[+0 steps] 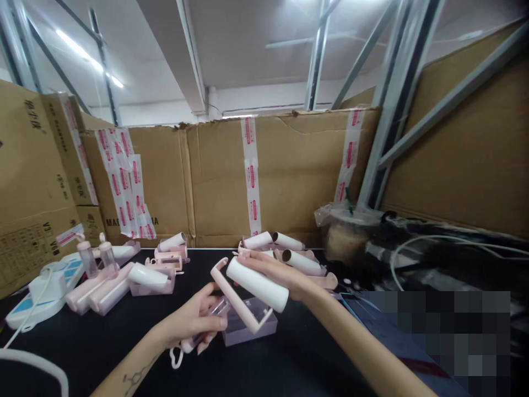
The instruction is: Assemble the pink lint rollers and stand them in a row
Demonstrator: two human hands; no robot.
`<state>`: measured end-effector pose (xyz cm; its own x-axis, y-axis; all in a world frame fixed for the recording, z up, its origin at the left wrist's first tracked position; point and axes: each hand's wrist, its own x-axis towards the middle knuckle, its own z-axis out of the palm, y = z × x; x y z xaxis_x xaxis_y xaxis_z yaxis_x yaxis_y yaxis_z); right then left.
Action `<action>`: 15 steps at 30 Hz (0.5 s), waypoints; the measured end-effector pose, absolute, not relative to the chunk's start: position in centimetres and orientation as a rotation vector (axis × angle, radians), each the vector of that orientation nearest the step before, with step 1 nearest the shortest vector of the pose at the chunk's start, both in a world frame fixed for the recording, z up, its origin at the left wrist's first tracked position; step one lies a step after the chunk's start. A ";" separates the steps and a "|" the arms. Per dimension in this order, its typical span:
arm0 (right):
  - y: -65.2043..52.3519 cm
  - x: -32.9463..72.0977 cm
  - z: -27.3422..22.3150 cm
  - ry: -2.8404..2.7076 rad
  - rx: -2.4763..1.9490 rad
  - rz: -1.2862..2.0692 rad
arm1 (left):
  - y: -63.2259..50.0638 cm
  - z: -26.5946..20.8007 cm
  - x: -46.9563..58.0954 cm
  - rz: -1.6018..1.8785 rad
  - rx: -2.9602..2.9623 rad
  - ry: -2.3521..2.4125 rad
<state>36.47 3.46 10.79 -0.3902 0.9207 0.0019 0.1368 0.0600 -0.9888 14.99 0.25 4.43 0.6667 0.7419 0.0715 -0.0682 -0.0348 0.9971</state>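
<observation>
Low in the middle, my left hand [198, 320] is closed around a clear tube [219, 309] with a pink end and a white loop [176, 357]. My right hand [273, 270] grips a white paper roll [258, 284] from behind; its fingers lie along the upper side and the thumb is hidden. A pink U-shaped frame [237, 298] slants right beside the roll, close to the fingers of my left hand; what supports it I cannot tell. Beneath them a translucent purplish case [250, 329] sits on the black table, partly covered.
Pink cases with white rolls lie at the left [151, 275] and along the back [303, 262]. Two clear tubes [108, 259] stand beside a white power strip [28, 309]. A wrapped drink cup [345, 237] and cables [397, 259] are right. Cardboard walls [215, 176] enclose the table.
</observation>
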 end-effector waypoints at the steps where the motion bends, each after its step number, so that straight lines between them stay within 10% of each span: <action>1: 3.6 36.4 10.4 -1.646 -1.135 1.477 | 0.2 4.4 15.0 0.684 1.497 0.606; 15: 2.6 35.6 9.5 -1.523 -1.117 1.466 | -0.3 3.8 14.7 0.422 1.538 0.700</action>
<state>35.63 2.62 9.54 -0.3534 0.9335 -0.0615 0.0974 -0.0287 -0.9948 14.68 -0.32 3.78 0.7421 0.6544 -0.1454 0.1765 0.0185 0.9841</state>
